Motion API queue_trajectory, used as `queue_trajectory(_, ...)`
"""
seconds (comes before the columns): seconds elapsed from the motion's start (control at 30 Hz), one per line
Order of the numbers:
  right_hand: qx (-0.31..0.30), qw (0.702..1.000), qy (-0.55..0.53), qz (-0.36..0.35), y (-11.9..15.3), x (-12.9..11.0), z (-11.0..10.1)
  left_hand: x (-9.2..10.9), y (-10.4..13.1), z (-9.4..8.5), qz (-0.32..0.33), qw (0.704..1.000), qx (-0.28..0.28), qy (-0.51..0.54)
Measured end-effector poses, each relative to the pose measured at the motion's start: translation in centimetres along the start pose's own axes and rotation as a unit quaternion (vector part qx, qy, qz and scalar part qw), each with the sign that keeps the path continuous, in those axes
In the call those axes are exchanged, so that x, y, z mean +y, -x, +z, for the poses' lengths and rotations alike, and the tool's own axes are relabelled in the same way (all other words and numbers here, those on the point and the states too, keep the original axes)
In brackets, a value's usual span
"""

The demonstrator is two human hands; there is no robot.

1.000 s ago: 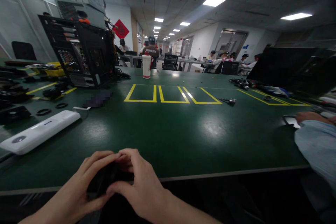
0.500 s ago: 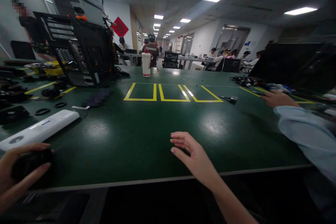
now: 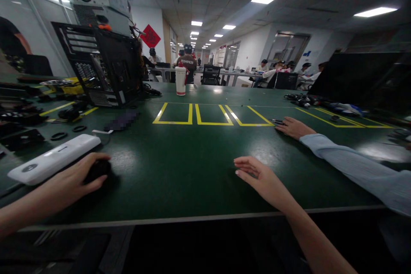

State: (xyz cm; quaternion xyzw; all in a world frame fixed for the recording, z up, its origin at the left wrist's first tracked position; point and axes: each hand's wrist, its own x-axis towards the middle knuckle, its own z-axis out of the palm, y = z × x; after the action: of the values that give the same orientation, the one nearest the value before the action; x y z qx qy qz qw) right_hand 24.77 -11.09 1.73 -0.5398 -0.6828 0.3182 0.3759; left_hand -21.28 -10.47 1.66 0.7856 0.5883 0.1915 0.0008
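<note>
Left hand (image 3: 77, 175) curls round black object (image 3: 99, 169), not yet released; right hand (image 3: 263, 178) holds nothing, fingers loosely bent.

left grip (image 3: 77, 175) around dark object (image 3: 98, 171), right grip (image 3: 263, 181) loosely curled, green table (image 3: 180, 162), white bottle (image 3: 180, 82)

Your left forearm (image 3: 30, 212) slants in bare from the left edge, and your left hand (image 3: 78, 175) is curled into a rounded grip, fingers arched over, thumb stretched out below them. Your right forearm (image 3: 316, 233) rises bare from the lower right. Your right hand (image 3: 261, 177), well apart from the left, is relaxed: fingers close together and lightly bent, thumb extended just below their tips.
</note>
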Motion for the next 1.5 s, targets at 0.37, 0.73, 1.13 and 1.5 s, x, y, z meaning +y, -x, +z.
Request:
queue_trajectory(0.37,-0.051,0.998,-0.043,-0.022,-12.1,-0.8,3.3,15.7,-18.7,9.5,0.104,0.986,-0.070,0.113)
queue_trajectory(0.73,-0.055,0.949,-0.295,0.093,-16.5,0.1,6.4,15.8,-20.2,10.7,0.120,0.971,-0.086,0.185)
queue_trajectory(1.13,-0.059,0.964,-0.258,-0.024,-13.6,-0.5,6.0,16.0,-17.3,9.6,0.219,0.954,-0.044,0.200)
queue_trajectory(1.5,-0.065,0.964,-0.249,-0.066,-10.3,-1.5,7.2,15.8,-13.8,9.5,0.242,0.952,0.011,0.190)
